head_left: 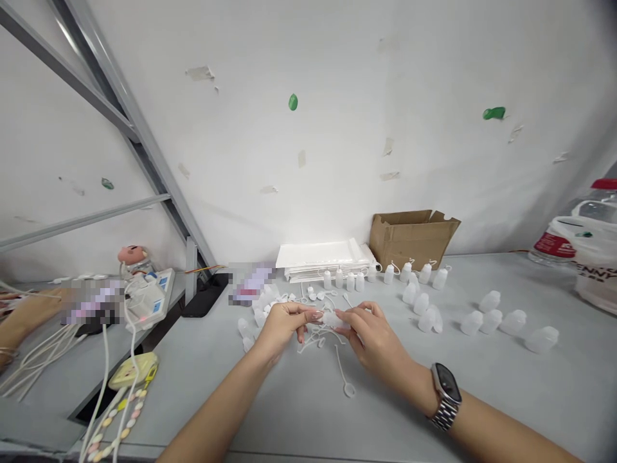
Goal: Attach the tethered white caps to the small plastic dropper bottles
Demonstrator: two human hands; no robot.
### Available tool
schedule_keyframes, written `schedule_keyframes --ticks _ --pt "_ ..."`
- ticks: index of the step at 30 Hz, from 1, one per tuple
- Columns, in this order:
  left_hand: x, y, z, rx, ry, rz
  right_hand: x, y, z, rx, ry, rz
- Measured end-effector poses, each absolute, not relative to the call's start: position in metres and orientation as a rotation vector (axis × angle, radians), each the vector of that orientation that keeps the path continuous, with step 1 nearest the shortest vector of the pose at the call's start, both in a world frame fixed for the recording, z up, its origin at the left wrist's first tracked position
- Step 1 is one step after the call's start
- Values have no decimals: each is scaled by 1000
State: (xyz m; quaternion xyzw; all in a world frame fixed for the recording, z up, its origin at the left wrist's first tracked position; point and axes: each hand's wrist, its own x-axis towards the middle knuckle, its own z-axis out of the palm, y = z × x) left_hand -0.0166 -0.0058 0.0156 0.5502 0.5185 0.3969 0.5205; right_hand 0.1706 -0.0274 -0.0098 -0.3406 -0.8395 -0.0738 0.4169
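Note:
Between my two hands, near the table's middle, is a small translucent white plastic bottle [330,319]. My left hand [283,326] pinches its left end; whether a cap sits there is hidden by the fingers. The other end is gripped by the thumb and fingers of my right hand [375,333], which wears a watch on the wrist. Thin white strap with a ring [349,390] lies in front, and more loose white straps [318,341] are scattered under and behind the fingers. Beside my left hand, several similar bottles [243,328] are clustered, partly covered by it.
Upright bottles with looped straps [388,275] line the back; several others [542,339] lie at right. Behind are white padded envelopes [318,257] and a cardboard box [414,241]. Large jugs [598,257] stand far right. Leftward are a power strip [149,301], cables and another person's arm [31,315].

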Motion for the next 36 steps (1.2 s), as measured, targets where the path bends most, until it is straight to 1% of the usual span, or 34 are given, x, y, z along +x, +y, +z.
schedule_keyframes --ticks 2,4,9,11,17,20,25,27,32,36 --pt "-16 -7 15 1313 1233 936 170 -27 -10 -845 -2114 -190" --pt "-15 -7 14 1317 1218 917 170 -29 -10 -880 -2099 -79" --pt "-14 -4 11 1389 1220 894 169 -32 -5 -1188 -1924 522" --pt "-13 -4 11 1414 1223 902 168 -31 -1 -1242 -1835 746" --pt "-9 -8 14 1439 1197 957 169 -23 5 -1127 -1542 1475" --pt "-9 -9 15 1447 1179 956 170 -22 6 -998 -1421 1737" --pt "-9 -11 20 1480 1127 1085 170 -24 8 -871 -1203 1911" --pt "-9 -12 23 1421 1091 1115 170 -24 7 -818 -1119 1938" --pt "-8 -12 20 1370 895 1007 171 -23 6 -773 -971 1994" --pt "-5 -10 15 1331 942 1092 170 -24 6 -784 -993 1991"
